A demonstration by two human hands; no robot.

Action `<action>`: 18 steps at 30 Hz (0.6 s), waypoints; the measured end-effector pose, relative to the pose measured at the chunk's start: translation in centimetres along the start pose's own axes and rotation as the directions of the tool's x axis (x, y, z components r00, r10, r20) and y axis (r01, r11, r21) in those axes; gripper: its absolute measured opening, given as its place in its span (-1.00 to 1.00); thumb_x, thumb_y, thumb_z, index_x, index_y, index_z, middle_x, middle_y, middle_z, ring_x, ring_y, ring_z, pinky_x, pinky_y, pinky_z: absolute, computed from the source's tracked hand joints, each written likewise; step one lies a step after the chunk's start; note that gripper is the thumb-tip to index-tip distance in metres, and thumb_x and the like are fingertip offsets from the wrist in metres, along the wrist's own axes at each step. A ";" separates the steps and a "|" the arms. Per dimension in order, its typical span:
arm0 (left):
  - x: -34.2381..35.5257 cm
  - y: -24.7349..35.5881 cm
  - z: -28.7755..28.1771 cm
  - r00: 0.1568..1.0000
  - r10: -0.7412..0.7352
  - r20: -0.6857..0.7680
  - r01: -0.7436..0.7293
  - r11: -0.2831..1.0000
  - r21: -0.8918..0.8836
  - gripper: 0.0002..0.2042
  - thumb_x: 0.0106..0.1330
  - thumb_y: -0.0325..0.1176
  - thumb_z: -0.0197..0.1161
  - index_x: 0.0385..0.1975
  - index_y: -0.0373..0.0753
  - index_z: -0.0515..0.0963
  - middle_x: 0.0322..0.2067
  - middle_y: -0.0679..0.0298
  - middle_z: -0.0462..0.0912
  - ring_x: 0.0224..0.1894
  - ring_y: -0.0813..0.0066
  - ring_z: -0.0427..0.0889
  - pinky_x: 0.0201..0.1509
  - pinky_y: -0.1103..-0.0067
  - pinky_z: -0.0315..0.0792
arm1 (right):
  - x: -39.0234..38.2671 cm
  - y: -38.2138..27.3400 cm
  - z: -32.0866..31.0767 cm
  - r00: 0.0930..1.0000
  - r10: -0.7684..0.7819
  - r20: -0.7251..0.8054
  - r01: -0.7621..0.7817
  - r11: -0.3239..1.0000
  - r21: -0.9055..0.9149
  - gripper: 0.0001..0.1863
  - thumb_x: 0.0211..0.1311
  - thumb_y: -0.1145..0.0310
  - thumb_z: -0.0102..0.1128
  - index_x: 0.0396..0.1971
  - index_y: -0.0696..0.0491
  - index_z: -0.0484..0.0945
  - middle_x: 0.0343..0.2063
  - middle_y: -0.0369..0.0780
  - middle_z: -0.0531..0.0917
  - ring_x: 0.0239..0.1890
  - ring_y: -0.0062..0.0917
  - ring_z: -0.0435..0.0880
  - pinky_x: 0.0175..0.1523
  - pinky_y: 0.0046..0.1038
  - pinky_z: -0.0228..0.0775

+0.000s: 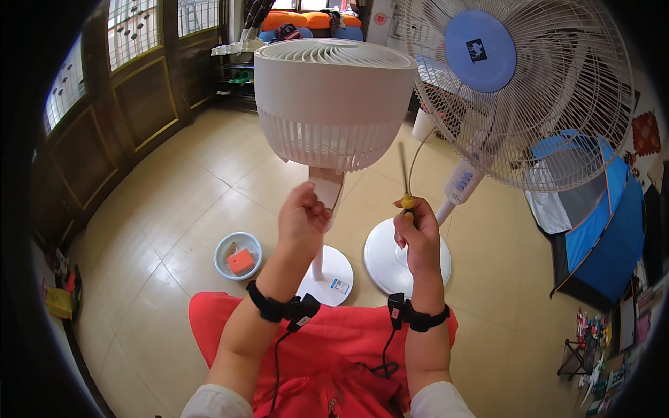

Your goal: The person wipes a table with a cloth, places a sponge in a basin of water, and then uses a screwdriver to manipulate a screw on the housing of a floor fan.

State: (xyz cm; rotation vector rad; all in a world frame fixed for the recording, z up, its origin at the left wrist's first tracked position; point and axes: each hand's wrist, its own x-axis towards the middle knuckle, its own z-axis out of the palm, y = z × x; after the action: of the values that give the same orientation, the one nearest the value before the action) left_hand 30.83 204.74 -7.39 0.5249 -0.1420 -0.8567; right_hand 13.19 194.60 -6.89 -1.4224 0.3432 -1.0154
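In front of me stands a white air-circulator fan (334,94) with a slatted lower housing and a spiral top grille. My left hand (304,217) is closed, its fingers curled at the fan's neck (325,184), just under the head. Whatever those fingers hold, if anything, is hidden. In my right hand (419,235) is a screwdriver (407,201) with a yellow-and-black handle, its metal shaft pointing up. The screwdriver is to the right of the neck, apart from it. Below, the fan's round white base (327,289) rests on the floor.
A larger pedestal fan (481,52) with a wire cage stands close on the right. On the tiled floor at left sits a light-blue basin (220,259) holding an orange item. A blue tent (601,237) lies at the right, and a shoe rack (240,78) stands behind.
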 end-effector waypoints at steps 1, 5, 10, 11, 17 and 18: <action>-0.2 0.7 -0.2 0.988 0.154 -0.005 -0.154 0.988 0.005 -0.87 0.25 -0.40 0.11 -0.25 -0.22 0.39 -0.56 0.41 0.28 -0.55 0.60 0.27 -0.42 0.58 0.31 | 0.4 -0.1 0.3 1.000 -0.023 -0.009 0.022 0.999 -0.041 -0.83 0.20 0.42 0.16 -0.24 0.11 0.43 -0.64 -0.38 0.39 -0.70 -0.78 0.23 -0.62 -0.71 0.03; -0.6 4.1 0.5 0.894 0.442 -0.077 -0.424 0.888 0.178 -0.82 0.26 -0.40 0.10 -0.16 -0.23 0.38 -0.53 0.41 0.29 -0.52 0.64 0.31 -0.34 0.59 0.38 | 2.4 -0.6 2.0 0.993 -0.101 -0.063 0.100 0.995 -0.024 -0.85 0.20 0.38 0.21 -0.33 0.10 0.45 -0.65 -0.40 0.38 -0.71 -0.78 0.22 -0.61 -0.71 0.03; 2.1 7.1 -0.9 0.896 0.430 -0.113 -0.402 0.892 0.209 -0.73 0.27 -0.35 0.10 -0.06 -0.23 0.39 -0.54 0.44 0.29 -0.49 0.64 0.31 -0.27 0.57 0.38 | 3.6 0.0 3.7 0.950 -0.285 -0.128 0.282 0.958 -0.045 -0.76 0.26 0.21 0.18 -0.41 0.06 0.44 -0.62 -0.41 0.40 -0.63 -0.79 0.28 -0.52 -0.72 0.12; 2.4 7.5 -1.0 0.893 0.433 -0.125 -0.391 0.882 0.263 -0.70 0.27 -0.32 0.10 -0.03 -0.24 0.39 -0.55 0.45 0.28 -0.49 0.62 0.30 -0.24 0.55 0.37 | 3.5 -0.1 3.9 0.957 -0.262 -0.127 0.259 0.965 -0.040 -0.74 0.28 0.18 0.16 -0.40 0.07 0.43 -0.60 -0.40 0.42 -0.60 -0.77 0.30 -0.50 -0.71 0.14; 3.3 7.4 -1.8 0.913 0.402 -0.067 -0.359 0.871 0.336 -0.65 0.25 -0.29 0.12 0.02 -0.23 0.39 -0.52 0.46 0.28 -0.45 0.65 0.32 -0.20 0.57 0.36 | 1.7 1.9 7.1 0.985 -0.170 -0.017 0.171 0.979 0.114 -0.72 0.32 0.16 0.11 -0.36 0.09 0.41 -0.61 -0.39 0.41 -0.59 -0.80 0.31 -0.52 -0.72 0.13; 3.4 7.3 -1.7 0.902 0.431 -0.031 -0.390 0.844 0.369 -0.64 0.25 -0.28 0.13 0.03 -0.23 0.38 -0.50 0.46 0.29 -0.43 0.66 0.32 -0.19 0.58 0.35 | 1.5 2.4 8.0 0.987 -0.156 0.024 0.152 0.981 0.122 -0.73 0.33 0.17 0.10 -0.37 0.09 0.41 -0.61 -0.40 0.41 -0.59 -0.80 0.31 -0.53 -0.72 0.13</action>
State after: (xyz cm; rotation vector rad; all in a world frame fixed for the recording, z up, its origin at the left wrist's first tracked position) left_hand 38.63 206.75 -5.49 0.8458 -0.2989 -0.3739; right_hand 20.81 198.26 -7.10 -1.3715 0.1461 -1.1173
